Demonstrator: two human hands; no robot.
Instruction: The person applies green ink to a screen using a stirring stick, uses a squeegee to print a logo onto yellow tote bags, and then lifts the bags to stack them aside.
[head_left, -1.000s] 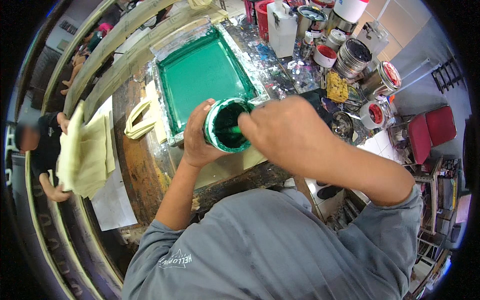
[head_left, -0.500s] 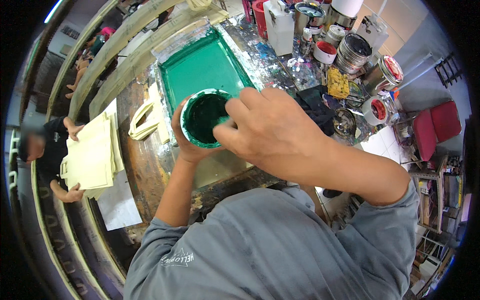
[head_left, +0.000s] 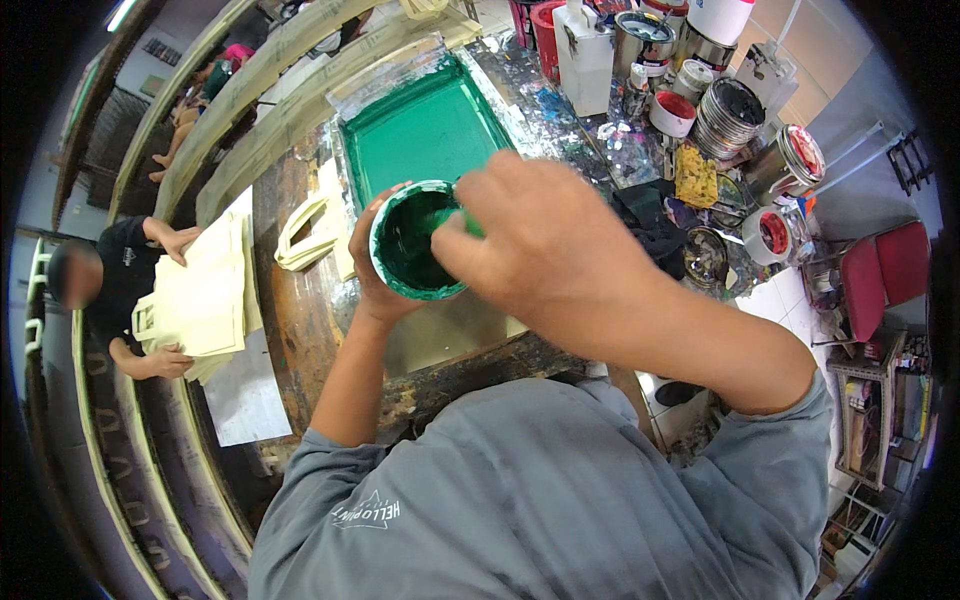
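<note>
My left hand wraps round a white tub, smeared with green paint at the rim and tilted so that its dark inside shows. My right hand is closed over the tub's mouth, slightly blurred, pinching a green-coated stick that reaches into the tub. The stick's lower end is lost in the dark green paint. Just beyond the tub lies a printing screen with a green surface and paint built up along its edges.
Paint cans and tubs crowd the table's far right, near a yellow sponge and a dark cloth. Cream bag handles lie left of the screen. A co-worker at left holds cream bags. A red chair stands at right.
My right hand has shifted slightly at the tub's mouth, and more of the green stick shows. The view has moved a little. The co-worker's bags are tilted differently.
</note>
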